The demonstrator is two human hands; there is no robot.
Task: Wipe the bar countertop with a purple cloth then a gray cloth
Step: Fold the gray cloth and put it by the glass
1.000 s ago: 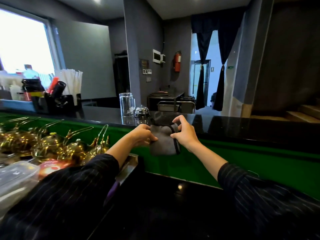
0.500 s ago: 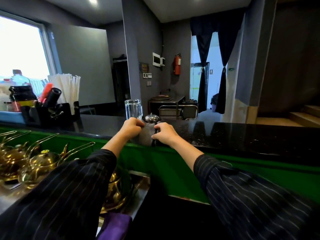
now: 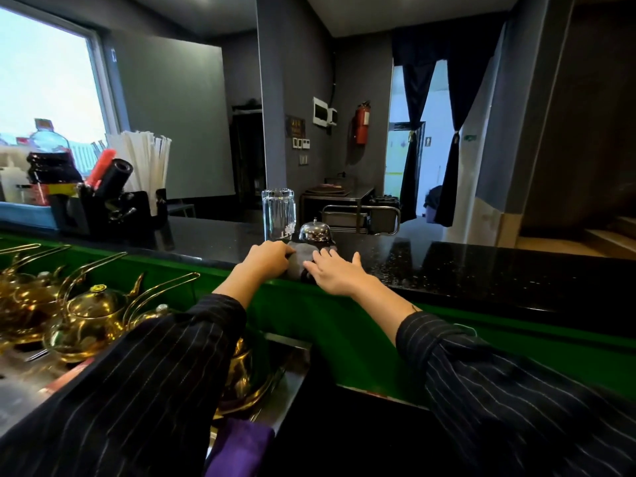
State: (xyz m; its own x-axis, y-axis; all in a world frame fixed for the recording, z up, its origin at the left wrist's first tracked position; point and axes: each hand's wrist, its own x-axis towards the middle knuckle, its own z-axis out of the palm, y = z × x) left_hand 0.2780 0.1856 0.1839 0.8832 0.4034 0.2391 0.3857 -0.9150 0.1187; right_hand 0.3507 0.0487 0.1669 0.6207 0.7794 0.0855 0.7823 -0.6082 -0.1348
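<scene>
Folded gray cloth (image 3: 303, 259) lies on the glossy black bar countertop (image 3: 481, 270), left hand (image 3: 268, 259) gripping its edge, right hand (image 3: 335, 274) pressing flat; wipe firmly, avoiding the chrome bell (image 3: 315, 232).

A café or bar service counter: a black stone table (image 3: 481, 266) carries a call bell (image 3: 315, 232), straws (image 3: 144, 160) and, below it, brass teapots (image 3: 93, 315).

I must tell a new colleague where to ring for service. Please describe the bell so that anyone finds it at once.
Look at the long black countertop above the green panel. On it, behind the gray cloth, stands a tall clear glass. The bell is just right of it: a low, shiny metal dome with a small knob on top.
</scene>
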